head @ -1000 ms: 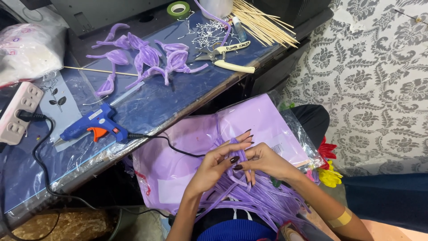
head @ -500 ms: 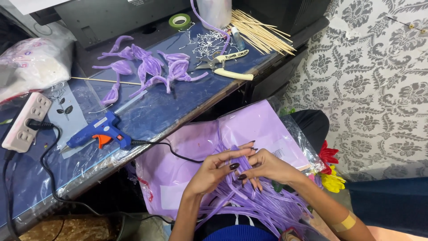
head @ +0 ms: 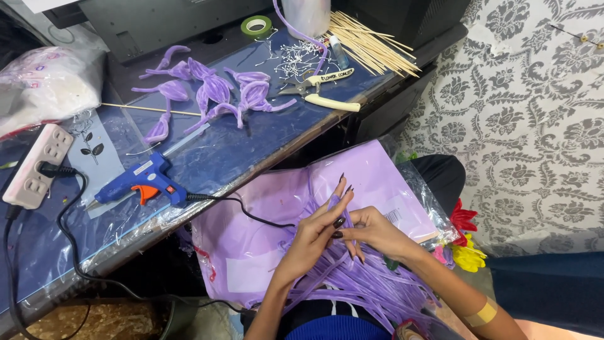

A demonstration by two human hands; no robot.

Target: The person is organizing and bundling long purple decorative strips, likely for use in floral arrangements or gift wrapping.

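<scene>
both hands over the lap: left hand and right hand pinch 1 purple pipe cleaner off the loose bundle, fingertips closed on it, other left fingers splayed. looks like separating a single stem; next needs a clean pull free.

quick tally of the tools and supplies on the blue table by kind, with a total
glue gun: 1
pliers: 1
green tape roll: 1
power strip: 1
bundle of wooden sticks: 1
heap of shaped purple petals: 1
total: 6
Both hands, left hand and right hand, hold purple strips off the table, in the lap.
</scene>
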